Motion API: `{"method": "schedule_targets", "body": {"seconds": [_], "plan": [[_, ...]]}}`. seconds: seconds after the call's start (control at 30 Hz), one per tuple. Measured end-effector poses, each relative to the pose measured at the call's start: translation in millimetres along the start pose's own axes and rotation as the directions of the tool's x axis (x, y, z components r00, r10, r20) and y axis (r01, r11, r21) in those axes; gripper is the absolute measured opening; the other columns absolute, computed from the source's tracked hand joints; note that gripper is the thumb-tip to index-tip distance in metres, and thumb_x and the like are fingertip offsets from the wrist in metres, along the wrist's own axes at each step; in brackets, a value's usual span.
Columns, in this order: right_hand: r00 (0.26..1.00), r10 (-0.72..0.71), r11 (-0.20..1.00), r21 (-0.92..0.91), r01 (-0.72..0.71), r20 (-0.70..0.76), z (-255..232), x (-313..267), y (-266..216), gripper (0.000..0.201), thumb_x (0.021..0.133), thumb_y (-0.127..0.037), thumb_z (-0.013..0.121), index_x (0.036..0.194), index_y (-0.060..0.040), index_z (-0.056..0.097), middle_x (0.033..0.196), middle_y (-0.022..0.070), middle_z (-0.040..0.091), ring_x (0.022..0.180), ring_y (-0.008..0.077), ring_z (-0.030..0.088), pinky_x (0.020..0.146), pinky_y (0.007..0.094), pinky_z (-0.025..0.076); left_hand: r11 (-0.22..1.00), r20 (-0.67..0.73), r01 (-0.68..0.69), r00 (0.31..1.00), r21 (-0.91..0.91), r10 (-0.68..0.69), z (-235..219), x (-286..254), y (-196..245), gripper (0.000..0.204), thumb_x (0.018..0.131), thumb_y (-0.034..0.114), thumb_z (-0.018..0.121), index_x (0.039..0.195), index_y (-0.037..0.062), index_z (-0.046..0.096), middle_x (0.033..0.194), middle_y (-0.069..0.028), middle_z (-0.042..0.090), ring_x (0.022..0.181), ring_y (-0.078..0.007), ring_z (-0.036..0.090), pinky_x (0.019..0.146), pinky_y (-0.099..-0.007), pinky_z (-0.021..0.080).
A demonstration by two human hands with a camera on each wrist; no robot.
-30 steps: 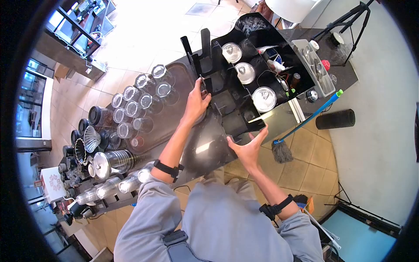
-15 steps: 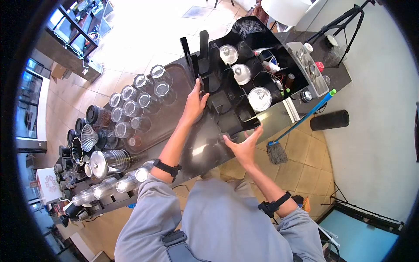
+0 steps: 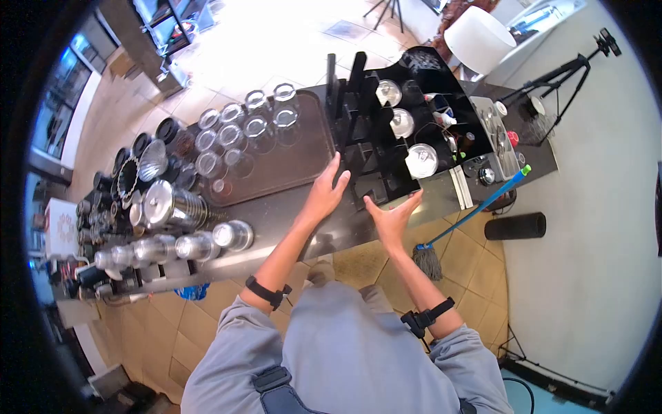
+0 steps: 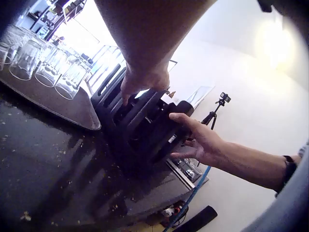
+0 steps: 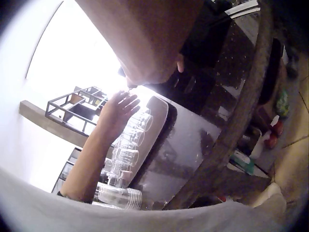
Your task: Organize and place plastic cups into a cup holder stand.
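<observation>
A black rack with upright dividers (image 3: pixel 357 114) stands on the dark counter, close against a larger black compartment box (image 3: pixel 452 79). My left hand (image 3: pixel 324 196) is at the rack's near left side, its fingers fairly straight and pointing along that side, thumb apart. At the near right end, my right hand (image 3: pixel 393 219) holds thumb and fingers spread wide at the rack's corner. In the left wrist view the right hand (image 4: pixel 205 142) reaches beside the dark rack with its fingers spread. The left hand (image 5: pixel 118 113) shows extended fingers in the right wrist view.
Left of the rack lies a brown tray (image 3: pixel 276 176) with several upturned glasses (image 3: pixel 255 127). A steel canister (image 3: pixel 169 203) and stacked cups (image 3: pixel 231 234) stand farther left. Lidded pots (image 3: pixel 422 161) sit inside the box. To the right are a cutlery tray (image 3: pixel 507 152) and a mop (image 3: pixel 476 214).
The head view has turned. My left hand has come back along the rack's left side toward its near end. The right hand stays by the near right corner, fingers still spread.
</observation>
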State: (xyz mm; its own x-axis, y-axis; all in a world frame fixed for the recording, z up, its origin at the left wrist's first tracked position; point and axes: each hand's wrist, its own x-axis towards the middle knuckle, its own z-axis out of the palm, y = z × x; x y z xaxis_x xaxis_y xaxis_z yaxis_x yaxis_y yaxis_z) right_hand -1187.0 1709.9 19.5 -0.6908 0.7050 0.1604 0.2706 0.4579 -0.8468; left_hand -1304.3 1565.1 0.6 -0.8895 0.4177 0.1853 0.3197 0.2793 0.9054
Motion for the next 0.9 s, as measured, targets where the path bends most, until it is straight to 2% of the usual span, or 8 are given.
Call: {"method": "schedule_targets", "body": {"seconds": [0.2,0.43,0.5,0.7,0.73,0.8,0.83,0.9], "plan": [[0.994,-0.1,0.995,0.032,0.099,0.051,-14.7,2.0,11.2,0.128,0.068,-0.043,0.089,0.149,0.012,0.005,0.149,0.033,0.021,0.142,0.0436,0.023,0.118,0.0472,0.021,0.977,0.002,0.111,0.994,-0.181,-0.112,-34.4,-91.9,69.2,0.031,0.102,0.026,0.05,0.099,0.0004,0.067,0.095,-0.0069,0.07,0.096,-0.0163,0.063,0.09,-0.0318,0.047],[0.955,-0.118,0.94,0.34,0.018,0.274,-51.6,-63.9,87.3,0.064,0.089,-0.013,0.069,0.145,-0.0089,0.038,0.117,0.0097,0.056,0.103,0.0183,0.056,0.084,0.0327,0.05,0.927,-0.053,0.37,0.926,-0.065,-0.373,-58.2,-248.8,68.3,0.033,0.101,0.026,0.052,0.083,0.0009,0.063,0.074,-0.0044,0.066,0.07,-0.0119,0.06,0.069,-0.0311,0.048],[0.685,-0.086,0.888,0.367,-0.276,0.724,-53.4,-90.0,142.9,0.042,0.092,-0.011,0.065,0.132,-0.006,0.053,0.099,0.0067,0.063,0.091,0.0141,0.059,0.081,0.0283,0.049,0.923,-0.16,0.384,0.912,0.006,-0.378,-56.4,-314.9,35.0,0.035,0.1,0.028,0.052,0.081,0.0016,0.062,0.07,-0.0041,0.065,0.067,-0.0116,0.058,0.066,-0.031,0.047],[0.116,0.188,0.98,-0.194,0.038,0.975,-33.0,-193.1,376.8,0.019,0.094,-0.019,0.054,0.102,-0.0053,0.065,0.078,0.0031,0.063,0.073,0.0141,0.06,0.067,0.031,0.05,0.696,-0.41,0.714,0.615,-0.071,-0.673,-62.5,-578.6,-53.6,0.039,0.102,0.03,0.048,0.077,0.0018,0.061,0.067,-0.0051,0.06,0.065,-0.013,0.056,0.064,-0.0322,0.046],[-0.023,-0.115,0.856,0.111,0.505,0.993,-27.0,-203.6,435.8,0.021,0.092,-0.021,0.052,0.095,-0.0069,0.067,0.077,0.0064,0.065,0.071,0.0174,0.061,0.067,0.0344,0.051,0.639,-0.484,0.757,0.513,-0.134,-0.709,-57.3,-619.6,-46.3,0.041,0.101,0.031,0.048,0.075,0.0019,0.061,0.066,-0.0054,0.061,0.063,-0.0149,0.057,0.064,-0.0336,0.047],[-0.358,0.272,0.733,0.048,0.678,0.893,-64.6,-204.6,370.1,0.024,0.09,-0.025,0.053,0.092,-0.0067,0.068,0.08,0.0089,0.067,0.069,0.0197,0.064,0.064,0.0384,0.053,0.433,-0.537,0.889,0.295,-0.149,-0.79,-48.4,-709.4,-45.5,0.042,0.097,0.034,0.051,0.075,0.0011,0.065,0.064,-0.0085,0.064,0.062,-0.0184,0.061,0.062,-0.036,0.049],[-0.363,0.266,0.723,0.065,0.688,0.893,-53.9,-209.1,390.2,0.024,0.09,-0.025,0.053,0.092,-0.0067,0.068,0.08,0.0089,0.067,0.069,0.0197,0.064,0.064,0.0384,0.053,0.355,-0.541,0.926,0.234,-0.128,-0.808,-41.0,-753.6,-45.4,0.041,0.097,0.033,0.051,0.078,-0.0003,0.067,0.066,-0.0111,0.067,0.062,-0.0203,0.064,0.061,-0.0368,0.051],[-0.69,0.202,0.242,0.647,0.723,0.696,-34.0,-219.7,457.4,0.026,0.088,-0.028,0.054,0.089,-0.0064,0.069,0.08,0.0082,0.068,0.066,0.02,0.066,0.06,0.0383,0.054,0.251,-0.512,0.959,0.15,-0.135,-0.846,-26.4,-824.7,-43.8,0.038,0.095,0.03,0.052,0.079,-0.0018,0.068,0.069,-0.0123,0.069,0.061,-0.022,0.066,0.06,-0.0375,0.052]]}}
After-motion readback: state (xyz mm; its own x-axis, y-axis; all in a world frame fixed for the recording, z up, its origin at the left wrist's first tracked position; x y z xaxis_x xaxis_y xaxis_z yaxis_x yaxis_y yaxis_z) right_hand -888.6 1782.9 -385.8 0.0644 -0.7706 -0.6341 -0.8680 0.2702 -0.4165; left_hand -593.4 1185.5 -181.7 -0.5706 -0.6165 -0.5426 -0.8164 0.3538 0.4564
